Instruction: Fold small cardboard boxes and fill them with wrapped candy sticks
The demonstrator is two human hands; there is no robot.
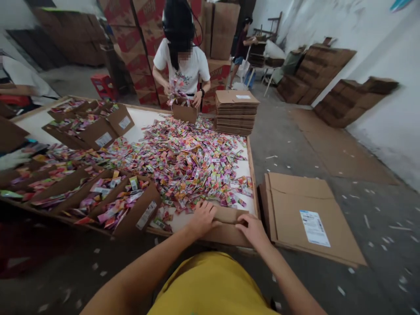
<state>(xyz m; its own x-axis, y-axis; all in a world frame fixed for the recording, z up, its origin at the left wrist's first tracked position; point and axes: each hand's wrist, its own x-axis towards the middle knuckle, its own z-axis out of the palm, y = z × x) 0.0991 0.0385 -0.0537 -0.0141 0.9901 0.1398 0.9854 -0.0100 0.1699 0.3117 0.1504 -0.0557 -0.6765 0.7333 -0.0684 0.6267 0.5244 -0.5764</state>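
My left hand point(202, 217) and my right hand point(252, 227) both grip a small brown cardboard box point(229, 215) at the near edge of the table point(252, 175). The left fingers curl over its left end, the right fingers pinch its right end. Just beyond the box lies a big heap of colourful small packets point(187, 157) spread across the white tabletop.
Open cardboard boxes point(127, 210) filled with packets line the table's left side. A person in a white shirt point(183, 65) works at the far end over a box. A stack of flat cartons point(236, 111) sits at the far right corner; flattened cartons point(305, 214) lie on the floor right.
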